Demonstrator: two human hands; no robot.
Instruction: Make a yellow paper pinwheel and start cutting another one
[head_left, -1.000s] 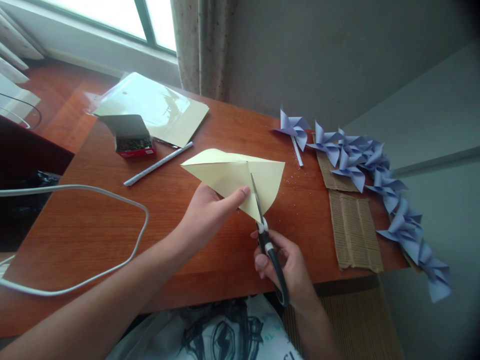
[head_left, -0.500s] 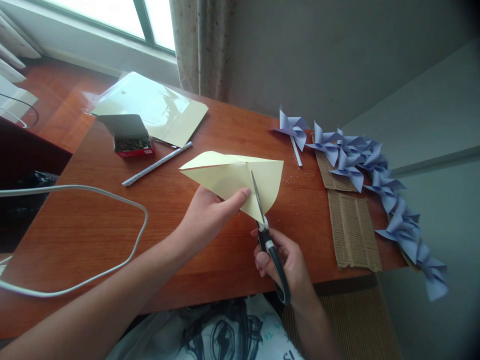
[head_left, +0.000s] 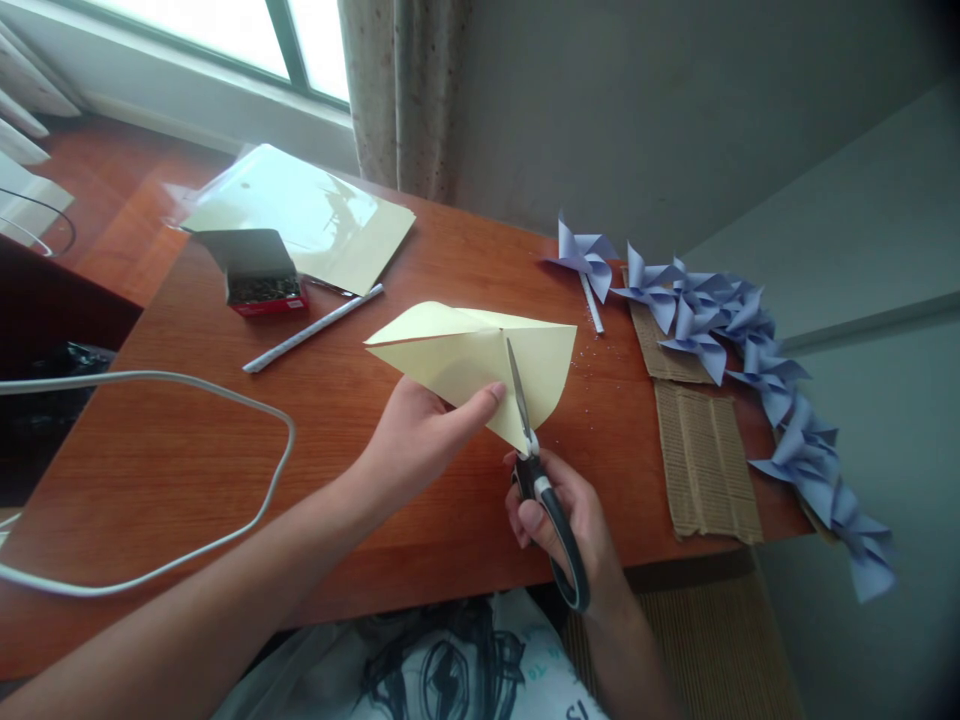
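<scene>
Pale yellow thin paper sheet point(head_left: 465, 362) is held above brown wooden desk point(head_left: 187, 460), long axis from left to right, one corner pointing to near desk edge. Left hand point(head_left: 424, 425) pinches it, thumb on top. Right hand point(head_left: 581, 495) has fingers closed around black-handled metal scissors point(head_left: 535, 470), tips pointing forward, slightly left, one blade over paper.

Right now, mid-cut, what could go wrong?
1. The left hand has its thumb on the yellow paper, close beside the blade of the scissors; a slip could nick it.
2. The blade tip lies close to the dark spot near the paper's middle, so an overlong cut might run through there.
3. The white cable loops beside the left forearm and could snag it.
</scene>
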